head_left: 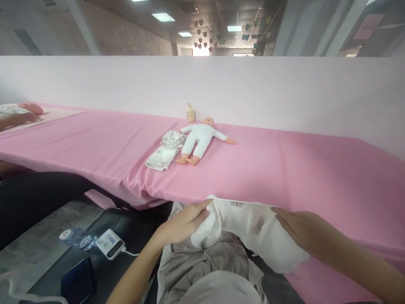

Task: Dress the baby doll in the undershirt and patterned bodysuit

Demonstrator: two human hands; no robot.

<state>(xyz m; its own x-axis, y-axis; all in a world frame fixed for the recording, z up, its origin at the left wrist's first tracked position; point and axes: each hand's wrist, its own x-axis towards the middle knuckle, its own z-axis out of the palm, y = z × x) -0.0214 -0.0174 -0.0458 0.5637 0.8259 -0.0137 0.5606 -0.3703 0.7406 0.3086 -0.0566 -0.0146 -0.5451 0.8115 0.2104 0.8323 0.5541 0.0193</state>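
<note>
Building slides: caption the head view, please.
Left hand grips, right hand rests on white garment by pink table; doll lies beyond.

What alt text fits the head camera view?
A person's left hand grips and right hand rests on a white cloth garment at the near edge of a pink-draped table. Farther back are a white-clothed baby doll, folded patterned cloths and a small yellowish bottle.

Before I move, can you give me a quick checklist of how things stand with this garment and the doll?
1. Left hand gripping the white garment: ok, the fingers bunch the cloth.
2. Right hand gripping it: cannot tell, the fingers lie flat on top.
3. Garment spread flat: not ok, it is bunched at the table edge.
4. Doll lying flat on the table: ok.
5. Bottle upright behind the doll: ok.
6. Folded cloths lying beside the doll: ok.
</note>
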